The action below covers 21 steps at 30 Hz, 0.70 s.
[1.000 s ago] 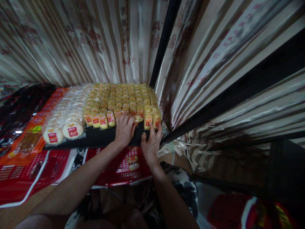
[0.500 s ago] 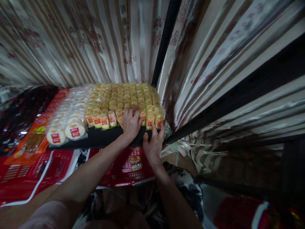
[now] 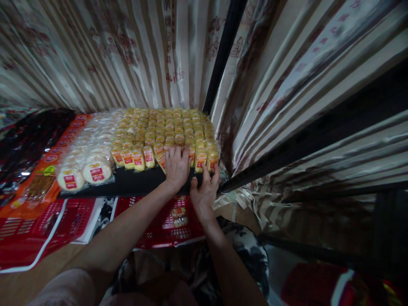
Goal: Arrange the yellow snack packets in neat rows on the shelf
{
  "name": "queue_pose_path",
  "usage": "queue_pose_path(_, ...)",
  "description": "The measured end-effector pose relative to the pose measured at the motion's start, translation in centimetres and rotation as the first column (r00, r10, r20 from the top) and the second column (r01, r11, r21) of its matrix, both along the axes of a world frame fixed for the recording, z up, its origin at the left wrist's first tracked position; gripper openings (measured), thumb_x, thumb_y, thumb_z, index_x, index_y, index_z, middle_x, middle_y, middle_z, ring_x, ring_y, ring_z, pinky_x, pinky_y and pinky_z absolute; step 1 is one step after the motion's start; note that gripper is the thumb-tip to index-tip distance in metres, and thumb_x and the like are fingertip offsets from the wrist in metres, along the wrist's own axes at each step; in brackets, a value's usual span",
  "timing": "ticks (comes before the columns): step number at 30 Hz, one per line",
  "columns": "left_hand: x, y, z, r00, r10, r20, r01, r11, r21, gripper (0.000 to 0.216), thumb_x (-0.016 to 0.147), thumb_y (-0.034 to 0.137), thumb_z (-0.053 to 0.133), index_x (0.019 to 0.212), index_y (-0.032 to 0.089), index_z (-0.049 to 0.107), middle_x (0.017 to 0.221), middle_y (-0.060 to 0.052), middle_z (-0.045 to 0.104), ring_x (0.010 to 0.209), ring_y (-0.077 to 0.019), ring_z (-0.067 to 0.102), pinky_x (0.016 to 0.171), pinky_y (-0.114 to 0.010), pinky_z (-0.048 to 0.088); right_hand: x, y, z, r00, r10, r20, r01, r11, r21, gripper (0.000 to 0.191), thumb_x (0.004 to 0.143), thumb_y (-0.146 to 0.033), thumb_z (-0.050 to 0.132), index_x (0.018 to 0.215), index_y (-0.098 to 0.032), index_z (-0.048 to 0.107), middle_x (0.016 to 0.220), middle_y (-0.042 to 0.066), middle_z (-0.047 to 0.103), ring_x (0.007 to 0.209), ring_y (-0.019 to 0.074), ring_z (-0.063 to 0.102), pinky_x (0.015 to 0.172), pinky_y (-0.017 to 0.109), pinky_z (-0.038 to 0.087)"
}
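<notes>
Rows of small yellow wrapped snack packets (image 3: 168, 126) with red labels stand on a black shelf (image 3: 127, 180). My left hand (image 3: 177, 168) lies over the front row, its fingers on top of the packets and partly hiding them. One packet (image 3: 160, 158) just left of that hand leans at a slant. At the right end of the front row, my right hand (image 3: 205, 192) touches the faces of the last packets (image 3: 200, 160) with its fingertips, thumb held apart. Neither hand grips a packet.
Left of the yellow packets are round white wrapped crackers (image 3: 97, 172), then orange snack bags (image 3: 41, 185) and dark shiny packages (image 3: 28, 140). Red baskets (image 3: 149, 229) sit below the shelf, one with a few packets inside. Black posts (image 3: 223, 59) and striped curtains (image 3: 188, 51) border the shelf.
The view has shifted slightly, moving the shelf's left side a little left in the picture. Both hands stay at the same packets, with hardly any visible movement.
</notes>
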State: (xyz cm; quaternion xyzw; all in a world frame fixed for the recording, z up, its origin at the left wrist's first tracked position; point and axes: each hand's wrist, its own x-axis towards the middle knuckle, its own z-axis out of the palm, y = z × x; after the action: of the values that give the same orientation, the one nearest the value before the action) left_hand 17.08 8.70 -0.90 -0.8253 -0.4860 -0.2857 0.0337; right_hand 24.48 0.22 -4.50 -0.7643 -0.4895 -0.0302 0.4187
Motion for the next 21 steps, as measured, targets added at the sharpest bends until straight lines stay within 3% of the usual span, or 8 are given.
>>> queue_pose_path(6, -0.7, -0.6, 1.0, 0.999, -0.019, 0.033, 0.018, 1.0, 0.011, 0.047, 0.088, 0.029, 0.043, 0.133, 0.013, 0.041, 0.106, -0.013, 0.055, 0.103, -0.0283, 0.045, 0.09, -0.042, 0.037, 0.1, 0.1, 0.0, 1.0, -0.012, 0.005, 0.012, 1.0, -0.018, 0.047, 0.077, -0.024, 0.048, 0.124, -0.017, 0.051, 0.143, 0.013, 0.025, 0.131, 0.0289, 0.028, 0.104, 0.049, 0.031)
queue_pose_path(9, -2.2, -1.6, 1.2, 0.991, 0.002, 0.137, -0.006, 0.999, 0.032, 0.046, 0.087, 0.026, 0.044, 0.131, 0.013, 0.043, 0.109, -0.013, 0.054, 0.107, -0.0273, 0.043, 0.095, -0.043, 0.036, 0.1, 0.1, 0.0, 1.0, -0.007, 0.009, 0.007, 1.0, -0.014, 0.049, 0.078, -0.024, 0.048, 0.126, -0.015, 0.049, 0.144, 0.014, 0.024, 0.132, 0.0291, 0.026, 0.105, 0.049, 0.03)
queue_pose_path(12, -4.3, -3.2, 0.3, 0.958, 0.081, 0.276, -0.092, 0.995, 0.03, 0.04, 0.085, 0.021, 0.045, 0.125, 0.013, 0.046, 0.109, -0.012, 0.055, 0.106, -0.0254, 0.045, 0.096, -0.042, 0.036, 0.1, 0.1, -0.1, 1.0, 0.001, 0.009, -0.001, 1.0, -0.015, 0.049, 0.078, -0.025, 0.048, 0.126, -0.016, 0.048, 0.144, 0.014, 0.024, 0.132, 0.0295, 0.026, 0.104, 0.05, 0.031)
queue_pose_path(17, -6.2, -4.9, -2.0, 0.893, 0.216, 0.394, -0.185, 0.976, -0.117, 0.038, 0.084, 0.026, 0.049, 0.121, 0.016, 0.045, 0.108, -0.011, 0.055, 0.102, -0.0235, 0.051, 0.09, -0.04, 0.043, 0.0, 0.0, 0.0, 1.0, -0.007, 0.005, 0.007, 1.0, -0.006, 0.048, 0.078, -0.024, 0.046, 0.126, -0.017, 0.049, 0.144, 0.013, 0.025, 0.132, 0.0297, 0.027, 0.103, 0.051, 0.031)
queue_pose_path(21, -5.5, -4.4, -2.1, 0.851, 0.314, 0.42, -0.199, 0.934, -0.296, 0.042, 0.084, 0.032, 0.051, 0.123, 0.018, 0.043, 0.111, -0.011, 0.053, 0.092, -0.0211, 0.057, 0.079, -0.036, 0.048, -0.1, 0.0, 0.1, 1.0, -0.002, -0.005, 0.002, 1.0, -0.006, 0.048, 0.078, -0.025, 0.046, 0.125, -0.017, 0.049, 0.143, 0.014, 0.025, 0.132, 0.0297, 0.027, 0.103, 0.05, 0.031)
